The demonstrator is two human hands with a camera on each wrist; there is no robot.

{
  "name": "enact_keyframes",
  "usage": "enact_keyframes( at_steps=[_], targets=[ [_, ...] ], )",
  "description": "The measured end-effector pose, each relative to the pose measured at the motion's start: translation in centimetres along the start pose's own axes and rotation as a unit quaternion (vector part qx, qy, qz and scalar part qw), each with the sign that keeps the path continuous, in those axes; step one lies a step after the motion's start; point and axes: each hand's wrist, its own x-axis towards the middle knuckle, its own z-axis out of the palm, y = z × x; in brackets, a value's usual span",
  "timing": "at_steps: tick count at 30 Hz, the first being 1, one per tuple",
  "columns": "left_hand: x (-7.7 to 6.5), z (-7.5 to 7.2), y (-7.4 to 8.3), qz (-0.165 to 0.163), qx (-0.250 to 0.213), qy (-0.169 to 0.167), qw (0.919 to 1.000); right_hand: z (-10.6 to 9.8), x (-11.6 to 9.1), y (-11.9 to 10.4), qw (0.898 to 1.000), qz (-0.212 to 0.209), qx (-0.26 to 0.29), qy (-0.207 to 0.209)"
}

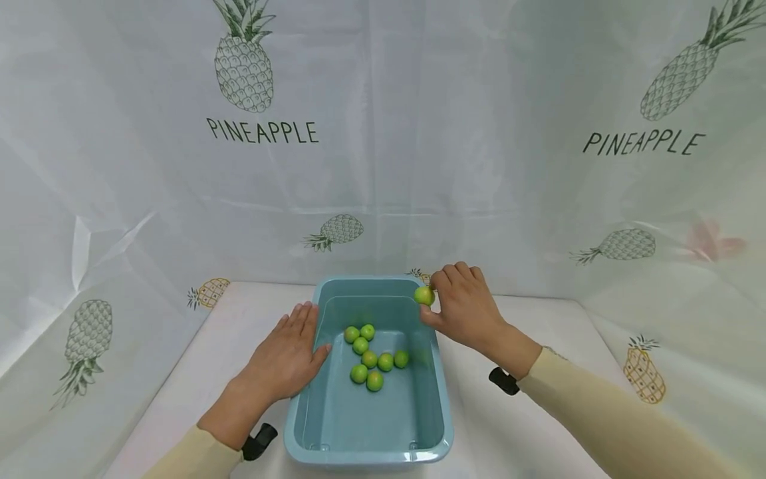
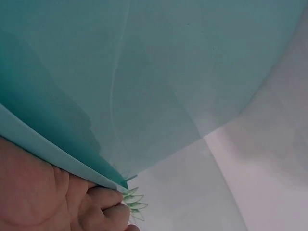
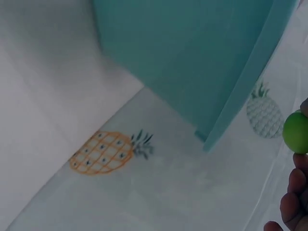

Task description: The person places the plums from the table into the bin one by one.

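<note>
My right hand (image 1: 463, 303) pinches a small green lime (image 1: 423, 295) between thumb and fingertips, over the far right rim of a blue plastic basin (image 1: 371, 426). The same lime (image 3: 296, 132) shows at the right edge of the right wrist view, outside the basin's wall. My left hand (image 1: 287, 356) lies along the basin's left rim with its fingers straight and its thumb over the edge. From the left wrist camera, the palm (image 2: 29, 187) is seen right under the rim. Several green limes (image 1: 369, 360) lie loosely grouped on the basin floor, some tinged yellow.
The basin stands on a table with a white cover (image 1: 526, 392). A pale curtain (image 1: 443, 166) printed with pineapples hangs behind and at both sides. Black straps (image 1: 504, 381) sit on both wrists.
</note>
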Motion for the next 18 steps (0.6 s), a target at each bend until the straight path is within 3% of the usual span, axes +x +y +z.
enact_keyframes(
  at_steps=[8, 18],
  targets=[
    [0.3, 0.0, -0.3, -0.003, -0.002, 0.009, 0.9999, 2.0, 2.1, -3.0, 0.998, 0.01, 0.035, -0.045],
    [0.1, 0.3, -0.2, -0.008, -0.01, 0.001, 0.9999, 4.8, 1.9, -4.3, 0.997, 0.027, 0.023, -0.072]
  ],
)
